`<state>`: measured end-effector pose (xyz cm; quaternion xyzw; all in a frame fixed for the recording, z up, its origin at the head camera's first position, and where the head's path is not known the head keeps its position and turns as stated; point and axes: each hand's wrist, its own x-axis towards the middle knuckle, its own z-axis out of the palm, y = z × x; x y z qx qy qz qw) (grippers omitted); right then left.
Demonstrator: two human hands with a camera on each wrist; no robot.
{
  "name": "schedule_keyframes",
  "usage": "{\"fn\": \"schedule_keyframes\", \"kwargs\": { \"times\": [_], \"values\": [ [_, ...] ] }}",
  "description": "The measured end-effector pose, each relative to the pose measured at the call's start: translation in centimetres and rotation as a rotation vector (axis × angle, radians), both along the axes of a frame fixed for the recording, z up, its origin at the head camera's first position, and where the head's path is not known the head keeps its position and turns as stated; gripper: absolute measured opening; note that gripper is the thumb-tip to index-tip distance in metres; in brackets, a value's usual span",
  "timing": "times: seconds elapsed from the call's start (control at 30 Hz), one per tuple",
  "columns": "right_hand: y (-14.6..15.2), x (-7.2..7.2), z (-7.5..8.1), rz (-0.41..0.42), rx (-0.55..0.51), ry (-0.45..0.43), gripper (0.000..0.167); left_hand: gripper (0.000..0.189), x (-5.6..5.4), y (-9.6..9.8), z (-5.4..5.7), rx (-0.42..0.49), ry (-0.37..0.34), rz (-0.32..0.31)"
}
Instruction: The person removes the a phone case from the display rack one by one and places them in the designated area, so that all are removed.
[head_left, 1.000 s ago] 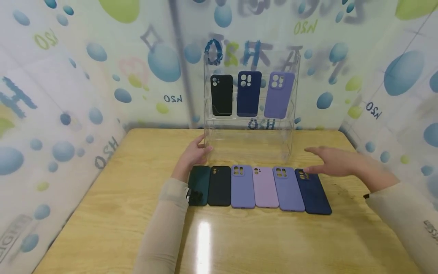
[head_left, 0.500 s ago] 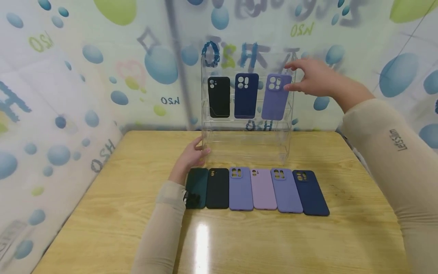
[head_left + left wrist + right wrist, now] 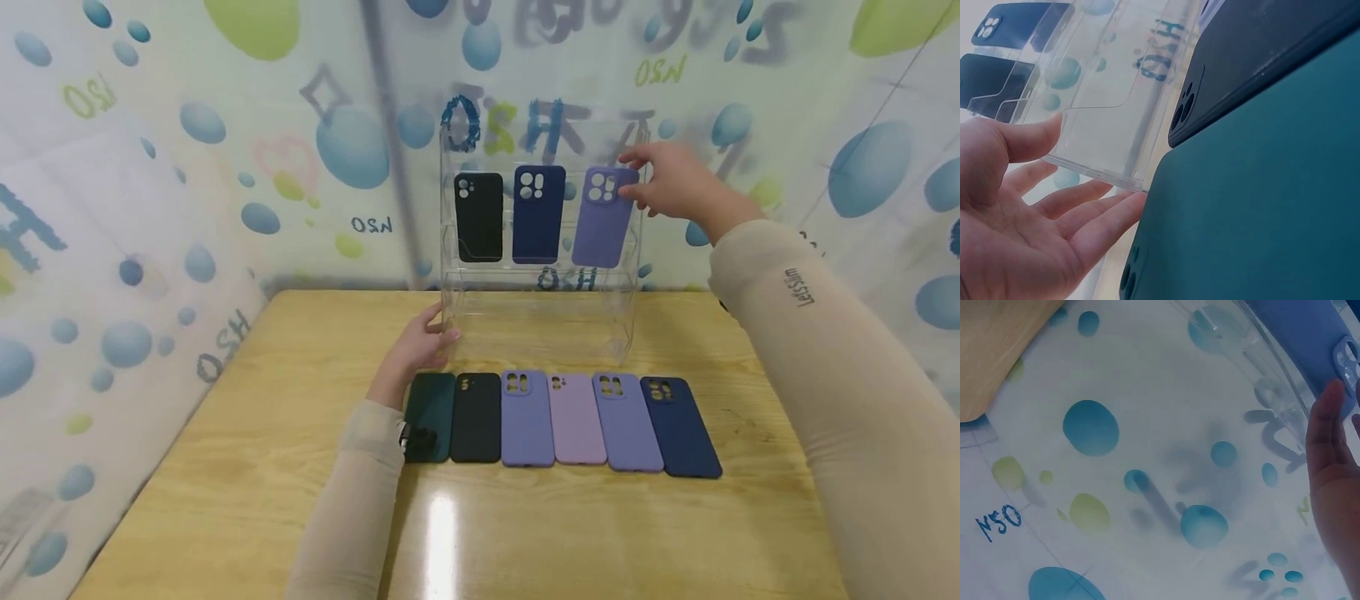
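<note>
A clear display rack (image 3: 540,333) stands at the back of the table and bears three phone cases upright: a black phone case (image 3: 478,218), a navy phone case (image 3: 537,215) and a purple phone case (image 3: 600,225). My left hand (image 3: 417,343) holds the rack's lower left side; in the left wrist view its thumb and fingers (image 3: 1094,215) lie on either side of the clear panel. With thumb in front and fingers partly hidden behind, my right hand (image 3: 667,179) pinches the upper right corner of the purple case. The right wrist view cuts off most of this grip.
A row of phone cases lies flat before the rack: dark green (image 3: 431,417), black (image 3: 476,417), purple (image 3: 527,421), pink (image 3: 577,421), another purple (image 3: 628,423) and navy (image 3: 681,429). Patterned fabric walls (image 3: 300,167) enclose the wooden table (image 3: 247,483) at the back and sides.
My right hand has risen from above the flat navy case to the rack's purple case and closed on its corner. The left hand stays at the rack's side.
</note>
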<state>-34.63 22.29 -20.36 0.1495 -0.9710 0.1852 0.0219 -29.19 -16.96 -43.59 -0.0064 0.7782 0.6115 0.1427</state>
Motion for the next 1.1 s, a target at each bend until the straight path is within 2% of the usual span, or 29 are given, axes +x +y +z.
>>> {"fn": "schedule_keyframes", "kwargs": {
  "times": [0.17, 0.33, 0.57, 1.1],
  "values": [
    [-0.2, -0.3, -1.0, 0.002, -0.009, 0.001, 0.048, 0.076, 0.2, -0.4, -0.3, -0.017, -0.008, 0.001],
    [-0.2, -0.5, -1.6, 0.010, -0.047, -0.006, 0.053, 0.075, 0.2, -0.6, -0.3, -0.013, 0.001, 0.009],
    [-0.2, -0.5, -2.7, 0.008, -0.163, 0.022, 0.051, 0.074, 0.0, -0.2, -0.2, -0.025, 0.013, -0.004],
    [0.1, -0.3, -3.4, -0.003, -0.271, -0.032, 0.044, 0.074, 0.1, -0.1, -0.1, -0.039, 0.018, -0.008]
  ]
}}
